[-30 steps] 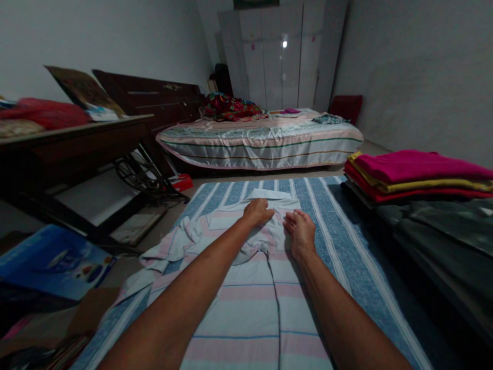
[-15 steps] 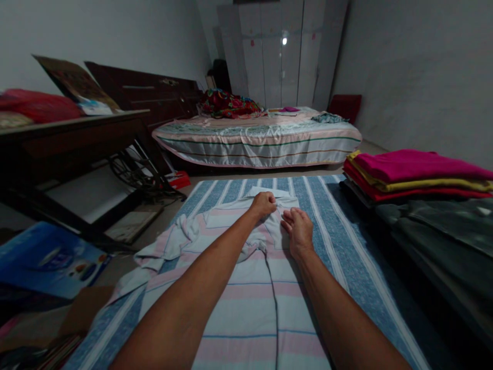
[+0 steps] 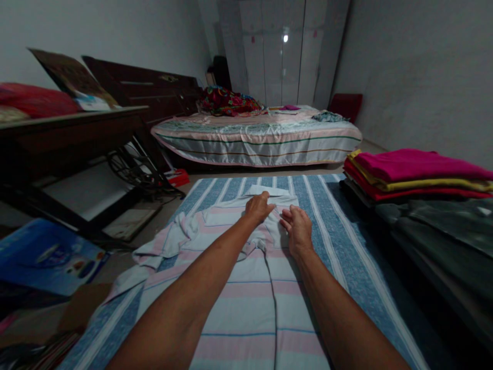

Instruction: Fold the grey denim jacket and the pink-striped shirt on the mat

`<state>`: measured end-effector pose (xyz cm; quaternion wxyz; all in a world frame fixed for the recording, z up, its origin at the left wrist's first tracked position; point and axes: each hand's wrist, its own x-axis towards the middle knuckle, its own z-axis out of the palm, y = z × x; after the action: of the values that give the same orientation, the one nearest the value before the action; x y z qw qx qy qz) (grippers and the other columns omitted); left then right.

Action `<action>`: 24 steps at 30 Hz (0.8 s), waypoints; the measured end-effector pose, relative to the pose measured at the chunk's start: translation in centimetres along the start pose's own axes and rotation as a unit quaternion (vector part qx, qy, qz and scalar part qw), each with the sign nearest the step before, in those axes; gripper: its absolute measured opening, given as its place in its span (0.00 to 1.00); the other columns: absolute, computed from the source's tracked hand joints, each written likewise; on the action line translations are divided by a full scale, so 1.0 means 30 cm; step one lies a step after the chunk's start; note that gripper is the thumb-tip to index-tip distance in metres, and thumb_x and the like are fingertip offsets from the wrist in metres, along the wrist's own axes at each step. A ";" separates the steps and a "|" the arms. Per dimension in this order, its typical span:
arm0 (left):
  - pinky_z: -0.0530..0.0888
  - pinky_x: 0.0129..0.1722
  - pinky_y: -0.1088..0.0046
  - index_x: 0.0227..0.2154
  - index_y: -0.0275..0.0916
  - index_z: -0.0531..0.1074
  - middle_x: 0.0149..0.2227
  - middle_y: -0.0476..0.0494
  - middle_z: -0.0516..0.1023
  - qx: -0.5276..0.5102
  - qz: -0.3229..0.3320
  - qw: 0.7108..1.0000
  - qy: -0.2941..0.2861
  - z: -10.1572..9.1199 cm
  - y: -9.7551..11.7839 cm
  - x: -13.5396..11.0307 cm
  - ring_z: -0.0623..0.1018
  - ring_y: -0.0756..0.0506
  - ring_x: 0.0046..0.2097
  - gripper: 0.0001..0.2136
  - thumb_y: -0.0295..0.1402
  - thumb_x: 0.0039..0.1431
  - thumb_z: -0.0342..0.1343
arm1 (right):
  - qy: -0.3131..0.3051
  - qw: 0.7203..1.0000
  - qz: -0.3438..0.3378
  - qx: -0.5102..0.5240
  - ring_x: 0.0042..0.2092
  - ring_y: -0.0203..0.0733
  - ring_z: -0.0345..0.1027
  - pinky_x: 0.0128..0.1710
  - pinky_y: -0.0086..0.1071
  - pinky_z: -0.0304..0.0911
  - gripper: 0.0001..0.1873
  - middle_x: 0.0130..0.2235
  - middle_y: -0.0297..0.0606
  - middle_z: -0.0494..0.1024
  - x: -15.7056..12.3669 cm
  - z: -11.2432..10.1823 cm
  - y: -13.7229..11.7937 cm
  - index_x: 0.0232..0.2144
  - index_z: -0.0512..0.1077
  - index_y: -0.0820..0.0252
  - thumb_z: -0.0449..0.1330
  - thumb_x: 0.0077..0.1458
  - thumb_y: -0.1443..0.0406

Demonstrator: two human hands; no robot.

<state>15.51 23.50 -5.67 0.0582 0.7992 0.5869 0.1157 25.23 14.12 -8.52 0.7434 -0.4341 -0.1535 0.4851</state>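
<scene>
A white shirt (image 3: 242,303) with pink bands and thin blue lines lies spread on a blue striped cloth, its collar (image 3: 265,190) at the far end. One long sleeve (image 3: 165,241) is bunched out to the left. Just below the collar, my left hand (image 3: 259,208) rests on or barely over the shirt, thumb and forefinger apart. My right hand (image 3: 297,228) is beside it at the shirt's right edge, fingers loosely bent and apart, with nothing seen in them. The undersides of the left fingers are hidden.
The blue striped cloth (image 3: 335,241) lies under the shirt. Folded clothes (image 3: 423,169) are stacked at the right, beside dark garments (image 3: 442,231). A dark table (image 3: 77,123) and a blue box (image 3: 50,257) stand at the left. A bed (image 3: 254,141) is beyond.
My left hand has loosened from a closed pinch on the shirt, and its thumb and forefinger have spread. My right hand has barely moved.
</scene>
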 end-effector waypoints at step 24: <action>0.68 0.43 0.66 0.35 0.37 0.71 0.39 0.38 0.73 0.129 0.206 0.970 -0.011 -0.035 0.038 -0.129 0.70 0.41 0.46 0.08 0.26 0.59 0.47 | -0.008 1.000 0.008 -0.008 0.35 0.37 0.70 0.35 0.30 0.66 0.17 0.30 0.32 0.74 -0.011 0.010 -0.018 0.31 0.68 0.57 0.62 0.41 0.53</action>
<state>15.21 19.42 -4.85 -0.0643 0.9049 0.4188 0.0394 25.20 13.90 -7.87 0.7347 -0.4371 -0.1594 0.4936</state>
